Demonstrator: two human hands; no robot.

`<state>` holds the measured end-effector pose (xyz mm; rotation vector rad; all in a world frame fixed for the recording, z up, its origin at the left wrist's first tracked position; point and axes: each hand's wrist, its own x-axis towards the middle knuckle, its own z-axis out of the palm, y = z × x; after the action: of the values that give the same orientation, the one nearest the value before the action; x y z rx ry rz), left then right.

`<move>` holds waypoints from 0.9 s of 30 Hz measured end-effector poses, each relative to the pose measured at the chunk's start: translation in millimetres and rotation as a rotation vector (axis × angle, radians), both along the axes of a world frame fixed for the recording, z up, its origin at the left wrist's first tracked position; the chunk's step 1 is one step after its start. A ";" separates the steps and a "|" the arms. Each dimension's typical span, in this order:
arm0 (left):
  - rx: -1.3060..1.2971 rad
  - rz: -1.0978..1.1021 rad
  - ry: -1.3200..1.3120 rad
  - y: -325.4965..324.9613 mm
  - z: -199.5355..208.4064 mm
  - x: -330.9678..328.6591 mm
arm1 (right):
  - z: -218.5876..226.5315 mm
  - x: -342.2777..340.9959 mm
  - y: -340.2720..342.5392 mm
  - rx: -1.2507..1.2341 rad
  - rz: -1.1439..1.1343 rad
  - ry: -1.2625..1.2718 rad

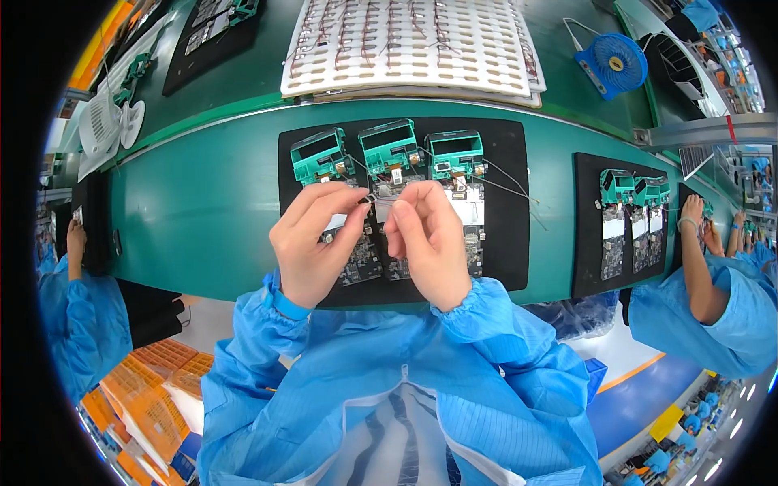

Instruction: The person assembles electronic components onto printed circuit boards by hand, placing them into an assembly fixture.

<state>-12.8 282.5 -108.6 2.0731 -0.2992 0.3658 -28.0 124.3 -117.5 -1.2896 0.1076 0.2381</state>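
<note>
My left hand (314, 235) pinches a small dark part (369, 198) between thumb and forefinger. Close beside it my right hand (429, 243) is closed, its thumb pressed to the fingers; what it holds, if anything, is too small to make out. Both hands hover over a row of three circuit board assemblies on a black mat (507, 251). Each has a green frame at its far end: a left frame (314, 166), a middle frame (387, 159) and a right frame (455, 167). Thin grey wires (512, 180) stick out from the right one. My hands cover parts of the boards.
Beyond the mat lies a white slotted tray (405, 81) with several thin cables. A blue fan (616, 63) stands far right, a white fan (104, 121) far left. Another black mat (587, 243) with similar assemblies lies right. Co-workers sit on both sides.
</note>
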 end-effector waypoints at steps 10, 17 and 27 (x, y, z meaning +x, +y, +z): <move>-0.194 -0.102 0.306 4.7 -6.1 37.0 | -2.0 13.3 -1.2 -0.237 -0.025 -0.150; 0.106 -0.069 0.053 -6.5 -15.2 47.3 | -21.2 23.3 -5.0 -0.574 -0.028 -0.391; 0.237 -0.052 -0.087 -14.6 -14.1 42.9 | -20.4 23.1 -13.1 -0.652 -0.085 -0.488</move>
<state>30.1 267.8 -122.7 2.2796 -0.4671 0.4065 -4.9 111.2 -137.9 -1.9505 -0.1935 -0.2108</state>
